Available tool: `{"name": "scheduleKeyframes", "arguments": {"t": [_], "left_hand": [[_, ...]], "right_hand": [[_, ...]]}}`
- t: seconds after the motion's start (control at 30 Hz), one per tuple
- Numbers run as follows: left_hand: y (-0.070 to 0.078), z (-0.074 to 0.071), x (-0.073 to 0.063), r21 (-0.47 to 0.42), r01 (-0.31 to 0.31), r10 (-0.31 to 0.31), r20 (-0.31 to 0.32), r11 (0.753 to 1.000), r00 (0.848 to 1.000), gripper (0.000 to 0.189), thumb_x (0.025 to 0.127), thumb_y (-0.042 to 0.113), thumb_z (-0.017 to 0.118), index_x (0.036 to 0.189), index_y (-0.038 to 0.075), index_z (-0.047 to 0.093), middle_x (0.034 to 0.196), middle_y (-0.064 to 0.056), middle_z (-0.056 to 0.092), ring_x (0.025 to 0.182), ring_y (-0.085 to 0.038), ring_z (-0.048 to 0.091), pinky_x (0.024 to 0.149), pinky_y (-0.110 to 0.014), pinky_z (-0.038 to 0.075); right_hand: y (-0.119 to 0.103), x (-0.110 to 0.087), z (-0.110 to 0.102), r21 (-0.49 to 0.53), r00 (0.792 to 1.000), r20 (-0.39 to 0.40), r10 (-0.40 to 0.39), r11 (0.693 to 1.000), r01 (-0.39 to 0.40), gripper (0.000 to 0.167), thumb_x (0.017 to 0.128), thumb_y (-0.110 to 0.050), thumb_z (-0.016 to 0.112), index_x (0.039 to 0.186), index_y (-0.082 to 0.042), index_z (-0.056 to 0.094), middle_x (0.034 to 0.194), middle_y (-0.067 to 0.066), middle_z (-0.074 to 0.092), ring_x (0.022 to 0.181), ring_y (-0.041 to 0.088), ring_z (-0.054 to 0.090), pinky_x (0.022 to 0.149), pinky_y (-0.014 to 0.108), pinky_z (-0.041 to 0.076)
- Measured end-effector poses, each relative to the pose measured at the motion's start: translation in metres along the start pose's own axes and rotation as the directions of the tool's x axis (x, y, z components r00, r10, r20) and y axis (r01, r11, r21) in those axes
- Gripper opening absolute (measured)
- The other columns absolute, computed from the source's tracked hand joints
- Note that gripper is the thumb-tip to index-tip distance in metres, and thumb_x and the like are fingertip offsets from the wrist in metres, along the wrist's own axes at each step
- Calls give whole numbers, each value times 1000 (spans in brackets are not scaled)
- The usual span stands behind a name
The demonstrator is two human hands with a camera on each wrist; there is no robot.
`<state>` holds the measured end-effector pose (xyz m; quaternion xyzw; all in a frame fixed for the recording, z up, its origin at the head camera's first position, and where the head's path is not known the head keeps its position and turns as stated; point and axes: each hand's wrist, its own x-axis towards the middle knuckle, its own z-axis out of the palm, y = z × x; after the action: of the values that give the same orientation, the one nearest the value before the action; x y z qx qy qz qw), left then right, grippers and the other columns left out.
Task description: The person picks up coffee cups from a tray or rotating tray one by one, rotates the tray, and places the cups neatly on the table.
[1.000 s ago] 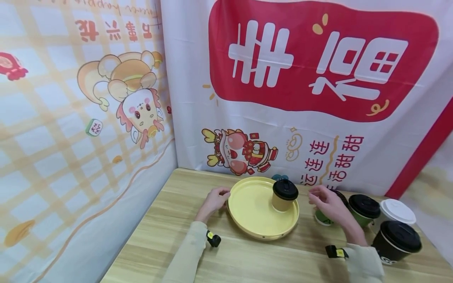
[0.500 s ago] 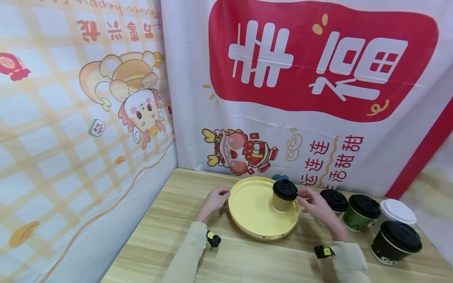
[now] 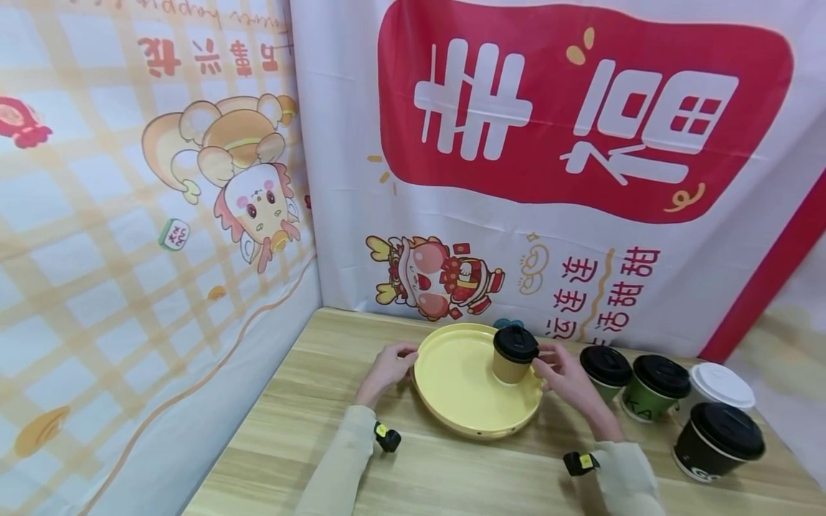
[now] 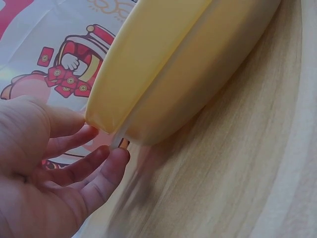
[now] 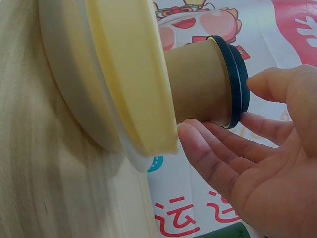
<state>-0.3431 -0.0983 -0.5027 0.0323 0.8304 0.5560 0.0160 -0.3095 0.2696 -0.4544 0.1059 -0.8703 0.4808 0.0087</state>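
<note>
A round yellow tray point(image 3: 474, 387) lies on the wooden table, with a small tan paper cup point(image 3: 510, 369) upright near its right side. The cup has a black lid point(image 3: 515, 343). At the tray's left rim, my left hand point(image 3: 390, 373) holds the edge between bent fingers and thumb, as the left wrist view shows. My right hand point(image 3: 571, 380) is at the cup's right side. In the right wrist view its loosely extended fingertips point(image 5: 255, 84) reach the lid and the lower cup wall, near the tray rim. Part of the cup's far side is hidden.
Right of the tray stand green cups with black lids point(image 3: 657, 387), a cup with a white lid point(image 3: 721, 385) and a larger black cup point(image 3: 716, 441). A printed cloth point(image 3: 348, 215) hangs behind the table point(image 3: 452, 473); another covers the left side.
My right hand has moved left from beside the green cups to the tan cup's side. The left hand stays at the tray's rim. The tray and cup show no clear movement.
</note>
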Motion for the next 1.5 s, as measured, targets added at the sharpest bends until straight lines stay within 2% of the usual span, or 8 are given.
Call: {"name": "scheduleKeyframes", "arguments": {"t": [0.3, 0.57, 0.8, 1.1, 1.37, 1.5], "left_hand": [[0, -1, -1, -8, -26, 26, 1, 1000, 1000, 27, 99, 18, 57, 120, 5, 66, 112, -13, 69, 73, -13, 62, 67, -33, 58], [0, 0, 0, -5, -26, 26, -2, 1000, 1000, 27, 99, 18, 57, 120, 5, 66, 111, -13, 69, 72, -13, 62, 67, -34, 58], [1, -1, 0, 12, 2, -2, -1, 1000, 1000, 28, 99, 22, 57, 121, 9, 67, 113, -10, 69, 74, -13, 63, 68, -32, 58], [0, -1, 1, -2, -3, 3, 2, 1000, 1000, 26, 99, 20, 57, 121, 9, 67, 112, -11, 69, 71, -13, 63, 69, -35, 58], [6, -1, -3, 35, -8, 9, -13, 999, 1000, 29, 99, 21, 58, 123, 8, 66, 114, -10, 68, 88, -17, 64, 73, -30, 56], [15, -2, -8, 76, -17, 19, -30, 997, 999, 31, 98, 23, 57, 124, 7, 64, 116, -10, 68, 102, -23, 64, 84, -34, 55]], "right_hand": [[-5, -1, 1, 14, 1000, -4, 15, 1000, -15, 49, 100, -30, 56, 139, -4, 43, 125, 32, 60, 102, 40, 66, 71, 44, 60], [-9, -5, -3, 12, 1000, -5, 21, 1000, -21, 45, 102, -26, 53, 138, -2, 44, 127, 33, 58, 99, 38, 65, 69, 38, 60], [-3, -3, -5, 7, 999, -1, 39, 999, -39, 47, 102, -31, 53, 136, 1, 46, 128, 32, 57, 103, 39, 64, 72, 38, 61], [9, 1, -8, -33, 1000, -8, 26, 999, -26, 44, 101, -30, 53, 132, 2, 51, 126, 29, 59, 103, 38, 64, 72, 40, 60], [11, 0, -8, -38, 997, 36, 71, 997, -69, 44, 102, -26, 53, 135, 2, 48, 129, 30, 56, 104, 36, 63, 77, 42, 60], [12, 0, -8, -40, 995, 51, 85, 996, -83, 45, 101, -27, 53, 136, 1, 48, 129, 30, 57, 103, 33, 64, 76, 41, 59]]}}
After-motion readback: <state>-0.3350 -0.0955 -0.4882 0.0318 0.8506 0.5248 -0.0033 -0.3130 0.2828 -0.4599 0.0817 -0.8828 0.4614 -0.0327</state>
